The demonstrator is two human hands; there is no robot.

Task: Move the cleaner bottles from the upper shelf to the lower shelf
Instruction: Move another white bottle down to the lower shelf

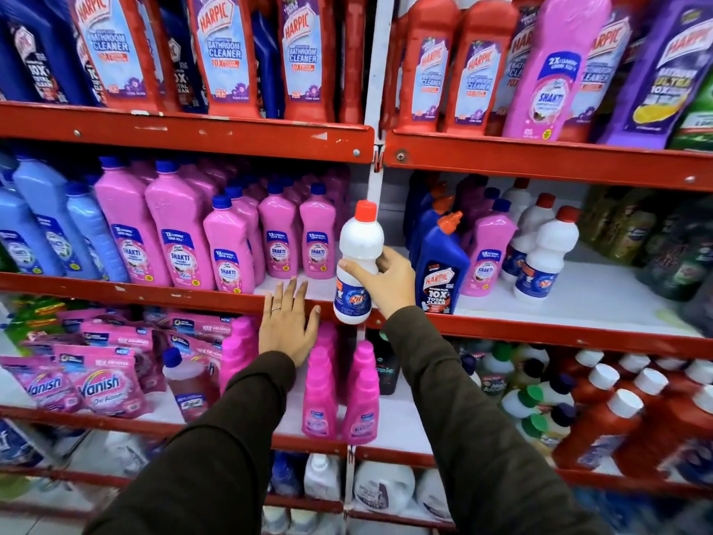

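My right hand (pixel 386 281) grips a white cleaner bottle (pixel 359 241) with a red cap and blue label, upright in the air in front of the white post between the two shelf bays. My left hand (pixel 287 322) is flat and open with fingers spread, resting against the red front rail (pixel 154 293) of the middle shelf. Two more white red-capped bottles (pixel 544 256) stand on the middle shelf's right bay, beside a blue Harpic bottle (pixel 440 270) and a pink Shakti bottle (pixel 487 256). The shelf below holds pink Vanish bottles (pixel 320 395).
Red Harpic bottles (pixel 227 52) fill the top shelf. Pink and light blue bottles (pixel 181 229) crowd the middle left bay. Bare white shelf board (pixel 602 299) shows in the middle right bay. Vanish pouches (pixel 96 380) and red-brown bottles (pixel 617 415) sit on the lower shelf.
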